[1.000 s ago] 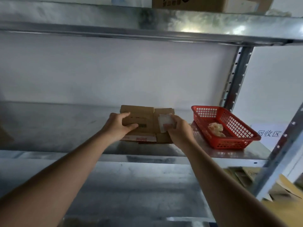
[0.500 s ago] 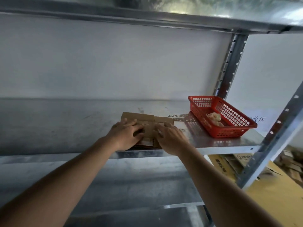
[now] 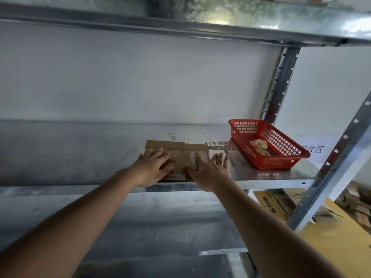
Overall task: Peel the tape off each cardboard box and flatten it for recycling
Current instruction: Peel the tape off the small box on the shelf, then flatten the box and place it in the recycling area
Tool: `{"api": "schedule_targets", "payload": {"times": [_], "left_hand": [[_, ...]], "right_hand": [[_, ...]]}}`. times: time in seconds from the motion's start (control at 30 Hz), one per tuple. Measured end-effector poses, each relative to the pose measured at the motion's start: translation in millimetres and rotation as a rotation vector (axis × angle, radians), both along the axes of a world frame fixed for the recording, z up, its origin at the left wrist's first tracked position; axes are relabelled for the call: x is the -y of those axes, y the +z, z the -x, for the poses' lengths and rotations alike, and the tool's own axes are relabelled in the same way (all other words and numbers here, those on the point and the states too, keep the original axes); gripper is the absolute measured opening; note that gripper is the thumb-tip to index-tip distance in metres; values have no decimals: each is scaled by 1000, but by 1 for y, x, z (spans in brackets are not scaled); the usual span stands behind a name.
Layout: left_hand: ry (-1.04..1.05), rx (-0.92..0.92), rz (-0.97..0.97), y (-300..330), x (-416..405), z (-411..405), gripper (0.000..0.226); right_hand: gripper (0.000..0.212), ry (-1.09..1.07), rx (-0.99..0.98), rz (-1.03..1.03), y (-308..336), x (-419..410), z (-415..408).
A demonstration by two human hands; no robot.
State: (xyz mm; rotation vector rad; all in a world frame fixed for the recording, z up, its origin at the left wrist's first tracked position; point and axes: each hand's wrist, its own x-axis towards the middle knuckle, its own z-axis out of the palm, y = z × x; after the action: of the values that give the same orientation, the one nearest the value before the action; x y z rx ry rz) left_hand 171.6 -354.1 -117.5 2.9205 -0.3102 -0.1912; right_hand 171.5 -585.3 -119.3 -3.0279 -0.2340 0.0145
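Two bare forearms reach up and forward from the lower edge of the view to a metal shelf (image 3: pixel 271 174). Left grip (image 3: pixel 153 167): the hand lies palm down on the left half of a flattened box (image 3: pixel 176 155), fingers straight and slightly spread, pressing the cardboard onto the shelf. Right grip (image 3: pixel 208 169): the hand is likewise palm down with fingers straight and fanned; its thumb side rests on the right part of the box, over a pale patch, while its outer fingers extend past the box's right edge above bare shelf. Neither grip curls round or pinches anything.

The box lies flat under both grips, near the shelf's front edge; two short flaps show just beyond the fingertips. A dark barcode-like mark appears between the grips on the cardboard.

To the right of the right grip, well apart from it, a red basket (image 3: pixel 281 164) stands on the same shelf and holds a pale crumpled wad (image 3: pixel 259 145); what the wad is made of cannot be told. Beyond the basket a white sign (image 3: pixel 315 148) with printed characters leans by the wall.

Below and to the right of the right grip, under the shelf, flattened cardboard (image 3: pixel 269 205) lies in a pile. Above both grips runs an upper shelf (image 3: pixel 220 19), carried by perforated uprights (image 3: pixel 279 85).
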Motion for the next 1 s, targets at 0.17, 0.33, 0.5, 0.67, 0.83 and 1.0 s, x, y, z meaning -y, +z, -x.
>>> {"api": "schedule_targets", "payload": {"times": [0.17, 0.33, 0.5, 0.67, 0.83, 1.0], "left_hand": [[25, 39, 91, -5, -2, 14, 79], [73, 70, 320, 3, -5, 36, 85], [136, 78, 240, 2, -5, 58, 102], [56, 290, 376, 0, 22, 76, 94], [-107, 307, 607, 1, 77, 102, 101], [-193, 271, 567, 1, 150, 121, 104]], "right_hand": [[63, -16, 163, -267, 7, -2, 9], [66, -94, 313, -682, 14, -6, 35], [77, -242, 317, -950, 16, 5, 78], [69, -178, 385, -1126, 1, 36, 125], [77, -246, 494, -1016, -8, 83, 160], [83, -389, 584, -883, -22, 151, 194]]}}
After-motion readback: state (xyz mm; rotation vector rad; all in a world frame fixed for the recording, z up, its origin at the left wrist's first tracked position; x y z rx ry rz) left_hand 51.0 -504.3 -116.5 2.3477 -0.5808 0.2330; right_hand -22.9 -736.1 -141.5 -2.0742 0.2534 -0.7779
